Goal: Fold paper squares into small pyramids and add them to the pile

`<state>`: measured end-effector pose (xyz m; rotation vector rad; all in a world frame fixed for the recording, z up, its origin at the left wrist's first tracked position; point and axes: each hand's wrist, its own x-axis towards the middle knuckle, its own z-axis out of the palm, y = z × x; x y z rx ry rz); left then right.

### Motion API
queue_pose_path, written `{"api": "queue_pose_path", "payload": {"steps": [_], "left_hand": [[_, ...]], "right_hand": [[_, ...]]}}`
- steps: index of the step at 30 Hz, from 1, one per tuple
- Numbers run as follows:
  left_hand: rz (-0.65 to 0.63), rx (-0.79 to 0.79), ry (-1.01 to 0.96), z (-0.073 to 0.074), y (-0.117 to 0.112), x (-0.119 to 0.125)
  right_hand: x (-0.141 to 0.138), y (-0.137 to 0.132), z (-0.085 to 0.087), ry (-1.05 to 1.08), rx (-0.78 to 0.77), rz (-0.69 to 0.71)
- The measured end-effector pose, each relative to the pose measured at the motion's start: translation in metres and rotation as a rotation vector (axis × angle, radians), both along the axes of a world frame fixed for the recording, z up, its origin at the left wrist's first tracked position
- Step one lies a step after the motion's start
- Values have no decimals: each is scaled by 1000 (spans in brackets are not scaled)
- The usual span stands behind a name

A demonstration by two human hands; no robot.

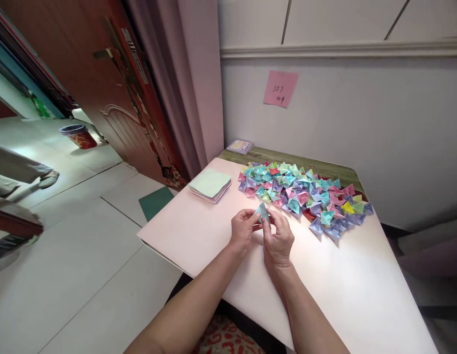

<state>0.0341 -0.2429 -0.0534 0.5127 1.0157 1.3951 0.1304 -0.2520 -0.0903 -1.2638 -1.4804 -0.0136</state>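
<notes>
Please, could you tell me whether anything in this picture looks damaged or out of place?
Yes. The reddish-brown door looks damaged: its edge is ragged and seems chipped below the handle. Also, a dark green square lies on the floor beside the table, perhaps misplaced.

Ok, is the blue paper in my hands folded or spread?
Folded: the blue paper shows as a small, pointed shape between your fingers.

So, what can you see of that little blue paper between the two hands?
The blue paper is small, pale and matte, and looks folded. Its visible part is roughly triangular, with a point at the top; fingers hide the lower part, so its full shape cannot be told. The left hand and right hand both grip it, over the pale tabletop, on the near side of the colourful folded pieces.
</notes>
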Motion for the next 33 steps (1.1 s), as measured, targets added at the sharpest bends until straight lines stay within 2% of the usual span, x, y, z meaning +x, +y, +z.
{"api": "queue_pose_path", "payload": {"steps": [5,9,11,13,17,19,21,28,33], "left_hand": [[10,-24,-36,-1,1,4],[-22,1,-61,0,1,6],[-44,24,-46,1,1,4],[-80,27,-14,0,2,-2],[-237,-44,-87,-5,5,-15],[-317,-88,-159,-6,6,-18],[-366,-109,-195,-7,6,-18],[-399,-42,-202,-9,7,-16],[-424,-44,-280,-10,7,-18]], "right_hand": [[3,-1,-1,-95,30,-6],[4,-1,3,-2,24,15],[4,-2,7,157,-29,54],[5,-1,11,406,-136,142],[10,2,17,912,-481,427],[14,4,18,1068,-613,537],[18,5,20,1160,-670,585],[22,7,18,1136,-684,612],[21,8,14,1140,-671,620]]}}
